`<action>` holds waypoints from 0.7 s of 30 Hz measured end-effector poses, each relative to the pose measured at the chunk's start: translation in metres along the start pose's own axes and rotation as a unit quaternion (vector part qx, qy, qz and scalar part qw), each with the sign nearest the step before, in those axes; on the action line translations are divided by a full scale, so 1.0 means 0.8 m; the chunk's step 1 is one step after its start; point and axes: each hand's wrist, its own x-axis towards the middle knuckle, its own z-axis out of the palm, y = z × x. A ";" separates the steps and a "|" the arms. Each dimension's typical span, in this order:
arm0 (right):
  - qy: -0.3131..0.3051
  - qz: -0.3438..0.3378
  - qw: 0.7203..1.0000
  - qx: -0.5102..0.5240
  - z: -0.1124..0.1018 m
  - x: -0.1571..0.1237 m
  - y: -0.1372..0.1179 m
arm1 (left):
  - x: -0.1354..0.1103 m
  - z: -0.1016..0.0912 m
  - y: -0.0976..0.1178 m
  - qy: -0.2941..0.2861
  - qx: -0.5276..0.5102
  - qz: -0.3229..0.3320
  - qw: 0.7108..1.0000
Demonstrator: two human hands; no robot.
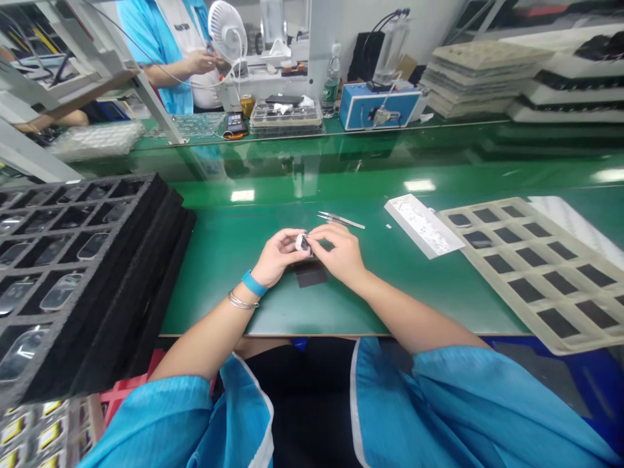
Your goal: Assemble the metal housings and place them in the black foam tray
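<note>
My left hand [279,255] and my right hand [338,251] meet over the green table [234,247], both pinched on one small white and dark part [303,244]. Just below the hands a small dark square pad [311,273] lies on the table. Metal tweezers [340,220] rest a little beyond my fingers, untouched. My left wrist wears a blue band and thin bangles.
A stack of black foam trays [82,273] with several parts stands at my left. A beige compartment tray [541,266] and a white flat box [423,225] lie to my right. Across the table another person in blue works by a fan [225,26]; a blue device [379,105] stands there.
</note>
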 end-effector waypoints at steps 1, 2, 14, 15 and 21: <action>0.000 0.000 1.000 0.001 0.000 0.000 0.000 | 0.000 0.000 0.000 -0.002 -0.002 -0.001 1.000; 0.003 0.000 1.000 -0.003 -0.001 0.000 -0.001 | 0.000 0.001 0.000 -0.003 -0.003 -0.001 1.000; -0.040 -0.006 0.998 -0.039 0.000 0.001 0.006 | -0.002 0.002 0.002 0.004 -0.029 -0.036 0.999; -0.048 -0.004 0.998 -0.037 -0.001 0.001 0.007 | -0.002 0.001 0.002 0.004 -0.033 -0.040 0.999; -0.047 0.054 0.997 0.015 -0.006 0.006 0.003 | 0.000 0.000 0.007 -0.006 -0.083 -0.078 0.993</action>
